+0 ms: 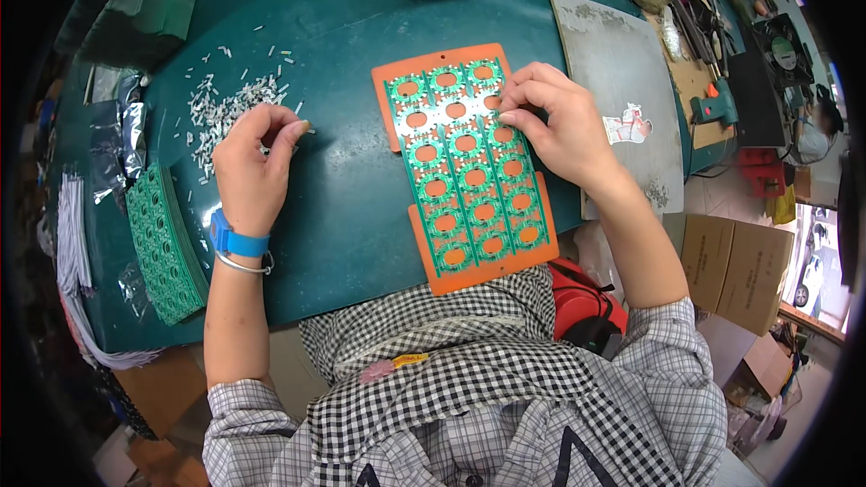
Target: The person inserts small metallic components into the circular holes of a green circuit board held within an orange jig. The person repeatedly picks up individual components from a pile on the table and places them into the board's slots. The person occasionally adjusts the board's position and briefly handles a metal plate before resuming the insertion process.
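Green panel [469, 167] on orange carrier [538, 260], mid-mat [352, 216]. Right hand [559, 126] pressing fingertips on its upper right edge, grasping nothing. Left hand [253, 167] pinching small part [307, 130] beside loose pile [225, 108]. Risks: part dropped, panel shifted under pressure.

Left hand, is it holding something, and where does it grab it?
The left hand pinches a tiny pale part by one end between thumb and fingertips, beside the pile of small white parts.
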Motion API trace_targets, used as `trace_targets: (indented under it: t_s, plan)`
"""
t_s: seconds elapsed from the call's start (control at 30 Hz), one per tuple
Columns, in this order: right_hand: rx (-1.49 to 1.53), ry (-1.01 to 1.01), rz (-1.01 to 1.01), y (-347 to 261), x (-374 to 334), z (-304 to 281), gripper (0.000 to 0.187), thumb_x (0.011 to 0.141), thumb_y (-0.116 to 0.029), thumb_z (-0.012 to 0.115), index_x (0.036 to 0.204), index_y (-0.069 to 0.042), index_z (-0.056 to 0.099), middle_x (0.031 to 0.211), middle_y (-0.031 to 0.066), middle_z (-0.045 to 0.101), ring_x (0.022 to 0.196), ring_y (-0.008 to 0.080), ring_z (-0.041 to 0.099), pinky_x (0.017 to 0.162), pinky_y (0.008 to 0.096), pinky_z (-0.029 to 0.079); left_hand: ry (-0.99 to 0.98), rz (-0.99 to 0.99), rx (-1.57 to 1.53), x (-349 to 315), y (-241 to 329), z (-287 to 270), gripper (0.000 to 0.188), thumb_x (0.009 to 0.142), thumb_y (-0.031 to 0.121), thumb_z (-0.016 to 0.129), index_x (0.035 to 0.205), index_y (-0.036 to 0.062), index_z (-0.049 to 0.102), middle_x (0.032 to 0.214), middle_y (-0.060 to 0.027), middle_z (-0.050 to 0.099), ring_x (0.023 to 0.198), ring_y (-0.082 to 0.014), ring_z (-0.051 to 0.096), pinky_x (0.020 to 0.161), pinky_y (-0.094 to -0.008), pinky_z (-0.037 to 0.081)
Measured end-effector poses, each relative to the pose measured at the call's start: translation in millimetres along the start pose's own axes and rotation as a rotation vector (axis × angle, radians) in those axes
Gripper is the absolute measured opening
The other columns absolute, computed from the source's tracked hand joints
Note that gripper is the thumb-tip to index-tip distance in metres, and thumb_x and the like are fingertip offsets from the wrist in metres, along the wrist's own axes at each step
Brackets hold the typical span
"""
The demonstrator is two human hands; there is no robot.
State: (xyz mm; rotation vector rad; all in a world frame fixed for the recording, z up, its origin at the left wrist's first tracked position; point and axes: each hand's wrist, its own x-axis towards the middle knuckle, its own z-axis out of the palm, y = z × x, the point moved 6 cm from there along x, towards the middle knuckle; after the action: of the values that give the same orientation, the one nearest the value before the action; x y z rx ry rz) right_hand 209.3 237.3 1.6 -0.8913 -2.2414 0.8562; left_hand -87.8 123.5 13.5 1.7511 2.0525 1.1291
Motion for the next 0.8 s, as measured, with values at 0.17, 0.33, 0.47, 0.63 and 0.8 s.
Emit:
trace_targets:
  t_s: [0.17, 0.33, 0.47, 0.63, 0.8]
  plan:
    - [-0.006, 0.037, 0.017, 2, -2, 2, 0.009, 0.08, 0.002, 0.072, 0.086, -0.002, 0.066, 0.094, 0.0068, 0.066, 0.093, 0.0275, 0.063, 0.078, 0.0385, 0.053, -0.047, 0.111, -0.048, -10, 26, 3, 0.012, 0.082, -0.004, 0.072, 0.093, 0.0008, 0.073, 0.085, -0.0108, 0.072, 0.074, -0.0184, 0.069, 0.069, -0.0286, 0.054]
    - [-0.194, -0.06, -0.132, -15, 0, 1, 0.009, 0.079, 0.0, 0.074, 0.084, -0.003, 0.067, 0.092, 0.0049, 0.066, 0.092, 0.0255, 0.062, 0.077, 0.0372, 0.053, -0.114, 0.134, -0.134, -22, 49, 6, 0.017, 0.083, -0.009, 0.068, 0.097, -0.0003, 0.072, 0.088, -0.0111, 0.074, 0.079, -0.0187, 0.072, 0.073, -0.0282, 0.056]
    - [-0.169, -0.057, -0.11, -12, 1, -5, 0.01, 0.077, -0.002, 0.077, 0.085, -0.005, 0.071, 0.092, 0.004, 0.066, 0.091, 0.0245, 0.062, 0.077, 0.0358, 0.052, -0.182, 0.047, -0.304, -31, 61, 12, 0.027, 0.086, -0.009, 0.066, 0.112, -0.002, 0.066, 0.095, -0.0115, 0.075, 0.092, -0.0185, 0.074, 0.082, -0.0275, 0.056]
    - [-0.053, 0.014, -0.204, -59, 2, -9, 0.016, 0.073, -0.003, 0.079, 0.088, -0.005, 0.073, 0.095, 0.005, 0.067, 0.086, 0.0245, 0.064, 0.072, 0.0345, 0.053, -0.227, 0.026, -0.4, -40, 81, 20, 0.038, 0.087, -0.009, 0.067, 0.123, -0.0033, 0.058, 0.098, -0.0132, 0.075, 0.098, -0.019, 0.073, 0.087, -0.028, 0.055]
    - [0.164, -0.01, -0.358, -101, -9, 14, 0.021, 0.068, -0.003, 0.08, 0.088, -0.006, 0.071, 0.093, 0.0068, 0.066, 0.083, 0.0256, 0.064, 0.068, 0.0347, 0.052, -0.246, -0.017, -0.681, -50, 95, 34, 0.036, 0.087, -0.01, 0.066, 0.122, -0.0026, 0.059, 0.109, -0.0092, 0.071, 0.1, -0.0173, 0.073, 0.084, -0.0284, 0.057]
